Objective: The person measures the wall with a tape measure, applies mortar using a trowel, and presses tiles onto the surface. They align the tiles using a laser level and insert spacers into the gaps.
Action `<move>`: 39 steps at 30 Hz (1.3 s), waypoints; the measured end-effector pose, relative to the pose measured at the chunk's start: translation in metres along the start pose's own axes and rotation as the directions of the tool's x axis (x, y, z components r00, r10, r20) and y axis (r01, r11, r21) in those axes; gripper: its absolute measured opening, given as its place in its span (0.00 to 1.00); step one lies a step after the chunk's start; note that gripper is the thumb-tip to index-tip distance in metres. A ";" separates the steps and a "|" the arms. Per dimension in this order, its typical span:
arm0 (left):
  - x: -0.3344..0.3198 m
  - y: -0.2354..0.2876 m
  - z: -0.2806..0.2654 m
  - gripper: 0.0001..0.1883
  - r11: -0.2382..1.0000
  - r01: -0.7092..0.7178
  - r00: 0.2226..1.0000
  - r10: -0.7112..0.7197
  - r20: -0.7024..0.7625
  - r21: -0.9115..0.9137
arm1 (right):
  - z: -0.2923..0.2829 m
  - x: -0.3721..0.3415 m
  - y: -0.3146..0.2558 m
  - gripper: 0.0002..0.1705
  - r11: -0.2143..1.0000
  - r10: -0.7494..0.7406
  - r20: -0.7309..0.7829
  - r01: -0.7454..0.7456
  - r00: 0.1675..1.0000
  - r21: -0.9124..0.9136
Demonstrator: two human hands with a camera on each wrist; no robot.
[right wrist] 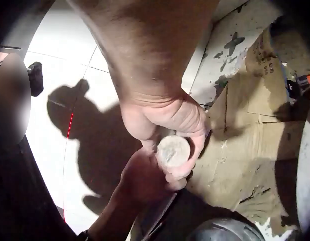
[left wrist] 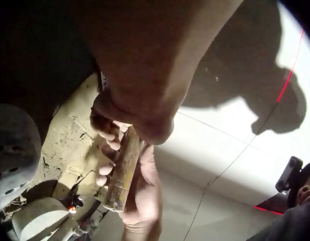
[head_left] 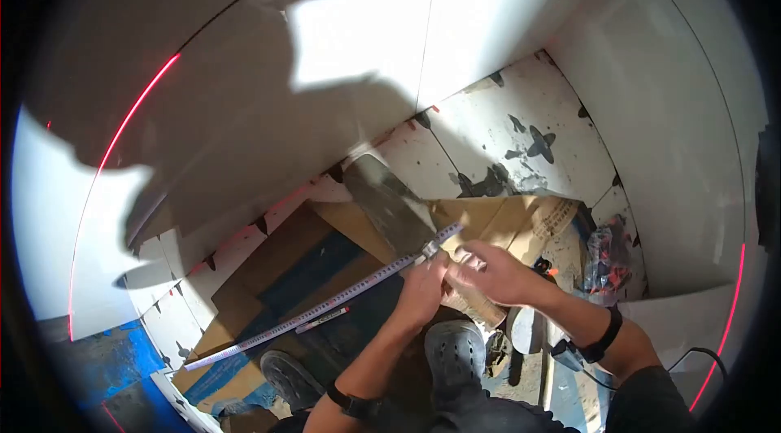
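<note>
- Head view shows the two hands close together above cardboard, with a wooden handle coming out below them.
- Right hand has its fingers curled around this handle; in the left wrist view the wood lies between its fingertips and its palm.
- Left hand is just beside the right one, at the other part of the handle. Its fingers look bent, but I cannot tell what they are pinching, because the grasp is partly hidden.
- Right wrist view shows the round end of the handle facing the camera, framed by the right hand, with the left hand next to it.
- Beyond the left fingers, a grey flat piece stretches in line with the handle; I cannot tell if they are joined.
- A long measuring strip runs diagonally past the left fingers and crosses before the grey piece.
- Below the strip lies a marker pen, and nearer the person are two grey shoes.
</note>
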State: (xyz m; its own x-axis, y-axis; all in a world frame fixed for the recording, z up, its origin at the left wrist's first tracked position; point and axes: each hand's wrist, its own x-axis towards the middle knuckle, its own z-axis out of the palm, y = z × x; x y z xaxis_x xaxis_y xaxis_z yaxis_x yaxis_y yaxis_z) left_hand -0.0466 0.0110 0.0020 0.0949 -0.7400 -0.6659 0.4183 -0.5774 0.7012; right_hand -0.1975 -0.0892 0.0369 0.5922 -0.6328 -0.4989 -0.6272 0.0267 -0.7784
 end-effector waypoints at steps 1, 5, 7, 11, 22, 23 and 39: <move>0.002 0.003 0.003 0.29 0.996 0.019 0.999 -0.023 0.046 0.084 | -0.003 -0.007 0.005 0.31 1.000 0.008 -0.008 -0.008 1.000 0.012; 0.015 0.022 0.000 0.25 0.924 -0.094 0.954 -0.023 0.299 0.371 | -0.028 -0.031 -0.005 0.32 0.983 0.184 0.098 -0.180 0.978 -0.039; 0.020 0.049 -0.010 0.20 0.925 -0.108 0.947 -0.016 0.320 0.365 | -0.036 -0.040 0.016 0.30 0.998 -0.010 -0.051 0.006 0.999 -0.068; 0.055 0.079 -0.033 0.17 0.789 -0.287 0.928 0.369 -0.046 0.544 | -0.080 -0.043 0.008 0.25 0.989 0.140 0.023 -0.139 0.990 -0.048; 0.136 0.075 -0.068 0.22 0.228 -0.322 0.557 0.830 -0.011 0.919 | -0.128 0.013 -0.018 0.22 0.982 0.057 0.133 -0.032 0.989 -0.184; 0.143 0.069 -0.072 0.21 0.160 -0.315 0.507 0.862 0.023 0.935 | -0.129 0.015 -0.020 0.22 0.983 0.064 0.138 -0.038 0.988 -0.181; 0.154 0.059 -0.090 0.21 0.047 -0.411 0.449 0.879 0.158 0.910 | -0.111 0.018 -0.031 0.20 0.988 0.076 0.104 -0.061 0.992 -0.143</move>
State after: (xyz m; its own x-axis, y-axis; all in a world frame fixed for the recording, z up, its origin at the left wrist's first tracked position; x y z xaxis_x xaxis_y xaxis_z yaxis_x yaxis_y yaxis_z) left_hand 0.0740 -0.1067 -0.0820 0.2682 -0.8945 0.3577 -0.8419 -0.0372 0.5383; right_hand -0.2236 -0.1867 0.0943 0.5920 -0.5449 -0.5938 -0.7282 -0.0459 -0.6839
